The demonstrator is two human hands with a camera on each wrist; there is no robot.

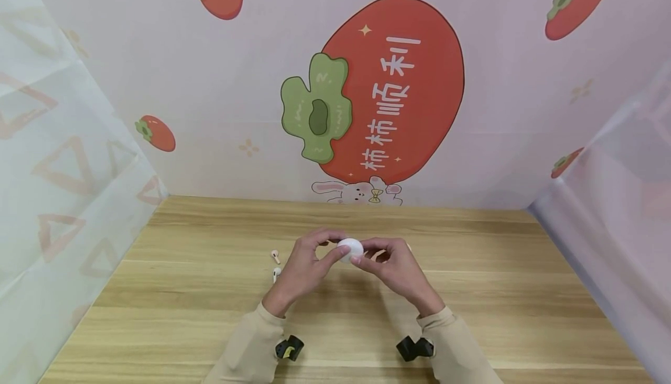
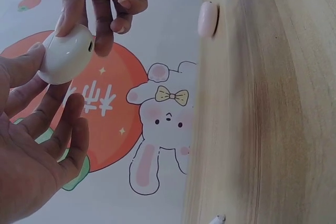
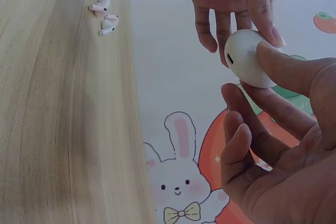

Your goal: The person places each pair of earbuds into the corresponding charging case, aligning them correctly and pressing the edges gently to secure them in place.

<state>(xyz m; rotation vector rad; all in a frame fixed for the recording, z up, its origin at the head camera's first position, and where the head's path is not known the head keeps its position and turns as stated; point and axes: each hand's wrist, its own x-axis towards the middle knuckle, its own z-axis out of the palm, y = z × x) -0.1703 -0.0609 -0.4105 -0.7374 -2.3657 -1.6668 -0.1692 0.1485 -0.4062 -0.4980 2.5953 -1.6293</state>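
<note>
Both hands hold a white earbud charging case (image 1: 350,250) up above the table. My left hand (image 1: 308,264) pinches it from the left between thumb and fingers, and my right hand (image 1: 395,264) pinches it from the right. In the left wrist view the white case (image 2: 67,56) shows a small dark port slot on its side. The right wrist view shows that same case (image 3: 247,59) with both thumbs on its surface. No gap from an opened lid can be made out.
Several white and pink earbuds (image 3: 107,23) lie on the wooden table (image 1: 183,291), left of my left hand. A pale pink case (image 2: 208,19) rests on the tabletop, mostly hidden behind my right hand in the head view. A printed wall cloth (image 1: 236,81) stands behind.
</note>
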